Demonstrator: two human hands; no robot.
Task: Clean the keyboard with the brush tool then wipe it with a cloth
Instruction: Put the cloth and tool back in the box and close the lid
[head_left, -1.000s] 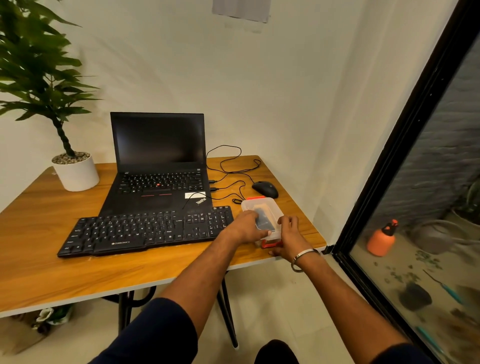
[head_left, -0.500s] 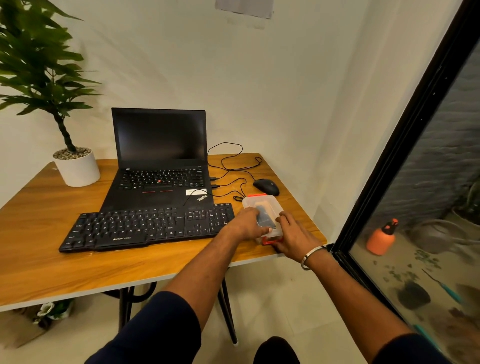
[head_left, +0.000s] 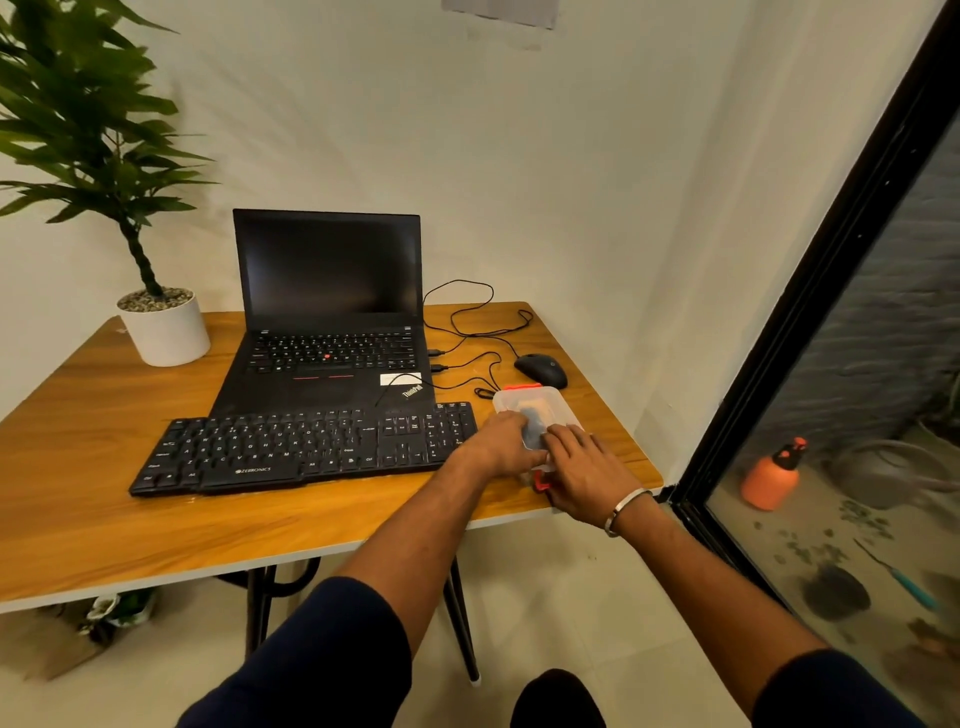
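Observation:
A black external keyboard (head_left: 306, 447) lies on the wooden table (head_left: 104, 519) in front of an open laptop (head_left: 332, 332). Just right of it sits a clear plastic box (head_left: 540, 405) with orange clips, and something dark grey shows through its lid. My left hand (head_left: 498, 444) grips the box's left near side, fingers curled over the lid. My right hand (head_left: 582, 467) lies over the near end of the lid, with its thumb down by the near orange clip (head_left: 542, 484). What exactly is inside the box is hidden.
A black mouse (head_left: 540, 370) and its looped cables (head_left: 467, 332) lie behind the box. A potted plant (head_left: 163, 327) stands at the table's back left. The table's right edge is close to a black-framed glass door (head_left: 810, 291).
My right hand has moved from the box's right side up onto the near end of the lid. My left hand has stayed on the box.

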